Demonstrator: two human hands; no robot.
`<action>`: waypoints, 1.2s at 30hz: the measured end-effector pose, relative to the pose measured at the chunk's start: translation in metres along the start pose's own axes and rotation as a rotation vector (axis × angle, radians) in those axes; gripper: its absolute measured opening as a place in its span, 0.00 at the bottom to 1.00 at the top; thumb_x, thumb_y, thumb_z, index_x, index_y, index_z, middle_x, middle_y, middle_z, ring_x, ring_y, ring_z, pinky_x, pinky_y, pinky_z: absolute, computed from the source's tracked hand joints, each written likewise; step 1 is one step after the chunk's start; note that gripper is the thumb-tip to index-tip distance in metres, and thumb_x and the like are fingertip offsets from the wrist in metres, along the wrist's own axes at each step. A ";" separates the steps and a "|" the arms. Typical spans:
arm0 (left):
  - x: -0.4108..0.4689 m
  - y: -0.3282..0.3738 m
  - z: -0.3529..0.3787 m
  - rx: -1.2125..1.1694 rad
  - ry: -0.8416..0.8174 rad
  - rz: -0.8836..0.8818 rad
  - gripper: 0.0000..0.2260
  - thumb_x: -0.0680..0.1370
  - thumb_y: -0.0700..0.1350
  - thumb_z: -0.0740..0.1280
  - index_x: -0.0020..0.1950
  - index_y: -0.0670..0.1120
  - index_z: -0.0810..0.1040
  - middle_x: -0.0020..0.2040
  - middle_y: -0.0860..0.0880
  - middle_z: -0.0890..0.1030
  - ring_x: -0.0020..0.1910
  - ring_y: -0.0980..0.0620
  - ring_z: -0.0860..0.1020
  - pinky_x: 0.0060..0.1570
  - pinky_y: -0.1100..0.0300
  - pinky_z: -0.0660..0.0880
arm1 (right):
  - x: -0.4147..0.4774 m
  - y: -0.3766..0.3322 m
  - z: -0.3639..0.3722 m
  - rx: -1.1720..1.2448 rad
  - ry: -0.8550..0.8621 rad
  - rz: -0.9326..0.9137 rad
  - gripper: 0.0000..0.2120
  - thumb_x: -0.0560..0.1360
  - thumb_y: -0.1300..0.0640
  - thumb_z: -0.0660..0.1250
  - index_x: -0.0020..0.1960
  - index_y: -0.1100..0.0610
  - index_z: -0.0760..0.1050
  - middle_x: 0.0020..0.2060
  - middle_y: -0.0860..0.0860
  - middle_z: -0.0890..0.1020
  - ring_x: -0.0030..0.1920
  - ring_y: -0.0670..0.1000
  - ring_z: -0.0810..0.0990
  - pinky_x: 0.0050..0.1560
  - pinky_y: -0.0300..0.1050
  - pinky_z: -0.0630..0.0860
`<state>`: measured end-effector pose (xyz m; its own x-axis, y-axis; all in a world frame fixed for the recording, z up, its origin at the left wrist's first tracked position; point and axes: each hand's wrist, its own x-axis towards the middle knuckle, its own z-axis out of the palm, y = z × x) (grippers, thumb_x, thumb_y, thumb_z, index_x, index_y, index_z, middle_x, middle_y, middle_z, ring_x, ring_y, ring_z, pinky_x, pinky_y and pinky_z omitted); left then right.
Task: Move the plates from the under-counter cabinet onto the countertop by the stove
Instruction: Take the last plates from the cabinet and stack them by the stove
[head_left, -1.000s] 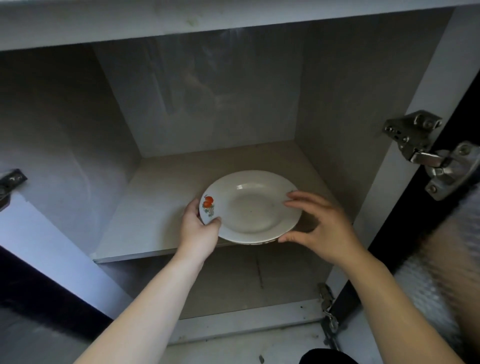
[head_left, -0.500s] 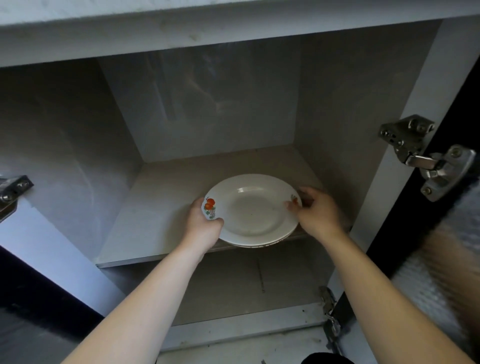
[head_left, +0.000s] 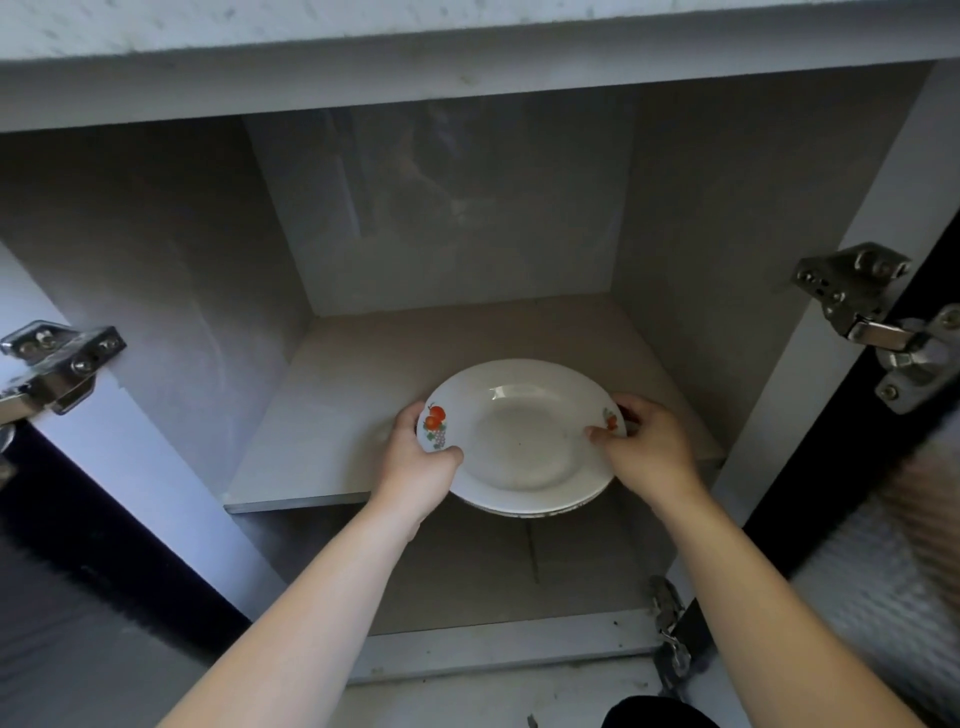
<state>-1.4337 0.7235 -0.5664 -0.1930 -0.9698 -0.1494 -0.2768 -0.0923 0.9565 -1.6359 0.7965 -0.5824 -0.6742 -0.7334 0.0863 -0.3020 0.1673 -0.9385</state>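
Note:
A small stack of white plates (head_left: 524, 441) with red fruit prints on the rim sits at the front of the cabinet shelf (head_left: 332, 415), jutting past its front edge. The edge of a second plate shows under the top one. My left hand (head_left: 421, 467) grips the stack's left rim, thumb on top beside the fruit print. On the right rim my right hand (head_left: 644, 447) is closed, thumb lying over the top plate.
The open under-counter cabinet has grey walls and a lower compartment (head_left: 519, 561) beneath the shelf. Metal hinges stick out at the left (head_left: 57, 364) and right (head_left: 878, 312) of the opening. The countertop edge (head_left: 467, 31) overhangs at the top. Dark doors stand open on both sides.
My right hand went from hovering open near the plates to closing on the right rim. The stack has slid slightly forward, out past the shelf edge.

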 end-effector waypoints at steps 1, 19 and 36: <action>0.000 0.002 0.000 0.007 -0.010 -0.003 0.28 0.72 0.33 0.66 0.69 0.51 0.66 0.55 0.49 0.77 0.49 0.52 0.76 0.47 0.56 0.76 | 0.000 -0.001 0.000 0.029 -0.007 0.024 0.15 0.68 0.64 0.72 0.51 0.51 0.77 0.38 0.41 0.78 0.39 0.42 0.77 0.42 0.38 0.72; -0.070 -0.014 -0.034 0.033 0.086 0.044 0.28 0.68 0.30 0.66 0.45 0.67 0.71 0.44 0.61 0.81 0.46 0.61 0.78 0.43 0.62 0.75 | -0.076 -0.015 -0.006 0.139 -0.059 0.037 0.21 0.68 0.67 0.71 0.47 0.42 0.75 0.40 0.35 0.78 0.41 0.35 0.77 0.41 0.34 0.73; -0.162 0.068 -0.086 0.082 0.048 -0.336 0.27 0.68 0.33 0.63 0.56 0.63 0.68 0.46 0.60 0.78 0.45 0.62 0.76 0.34 0.69 0.71 | -0.145 -0.126 -0.045 -0.023 -0.109 0.355 0.21 0.67 0.68 0.69 0.54 0.48 0.77 0.45 0.41 0.82 0.46 0.42 0.80 0.46 0.39 0.76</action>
<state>-1.3403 0.8544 -0.4554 -0.0337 -0.8980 -0.4388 -0.3928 -0.3918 0.8320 -1.5305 0.9119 -0.4612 -0.6641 -0.6931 -0.2804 -0.0785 0.4377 -0.8957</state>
